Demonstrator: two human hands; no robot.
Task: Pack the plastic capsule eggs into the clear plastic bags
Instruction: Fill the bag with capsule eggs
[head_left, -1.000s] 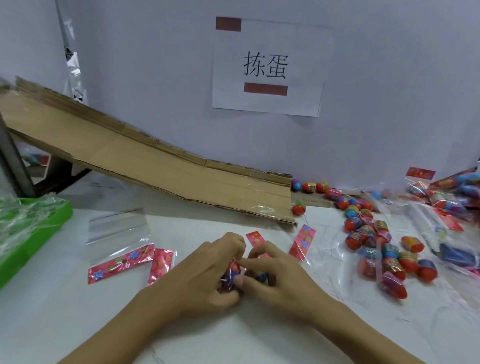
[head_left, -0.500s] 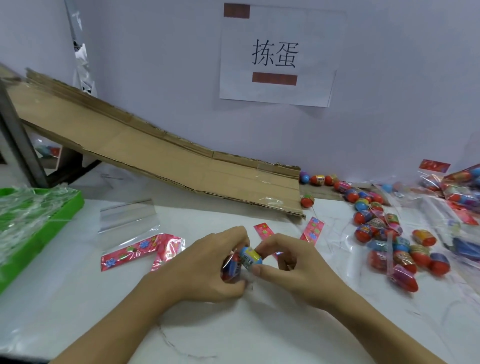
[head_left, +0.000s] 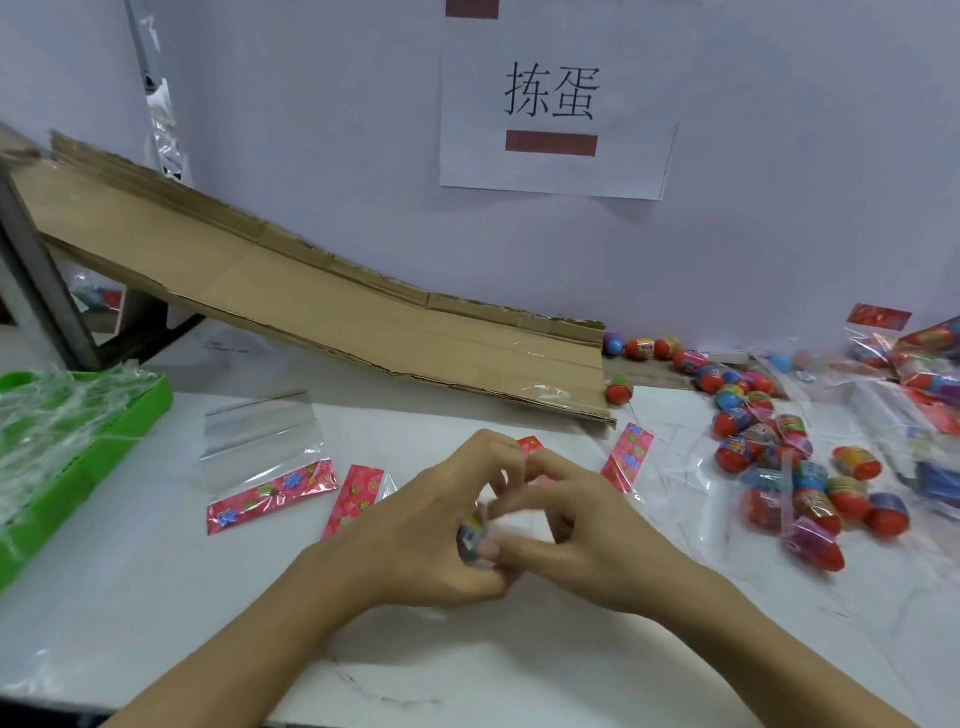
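White table (head_left: 156, 597) below a cardboard ramp (head_left: 322, 317), with loose capsule eggs (head_left: 779, 467) heaped far right.
At near centre, left hand (head_left: 415, 535) and right hand (head_left: 587, 540) meet, both grips pinching one capsule egg (head_left: 471, 538); clear bags (head_left: 260, 447) lie left.

Cardboard ramp (head_left: 322, 306) slopes down rightward; paper sign (head_left: 556, 104) on wall; green tray (head_left: 88, 457) far left.

Matt corrugated cardboard ramp (head_left: 332, 312) far left, glossy clear plastic bag (head_left: 262, 441) (red printed header), shiny plastic capsule eggs (head_left: 789, 467) right, smooth white table (head_left: 156, 597), green plastic tray (head_left: 78, 467), matt paper sign (head_left: 556, 104).
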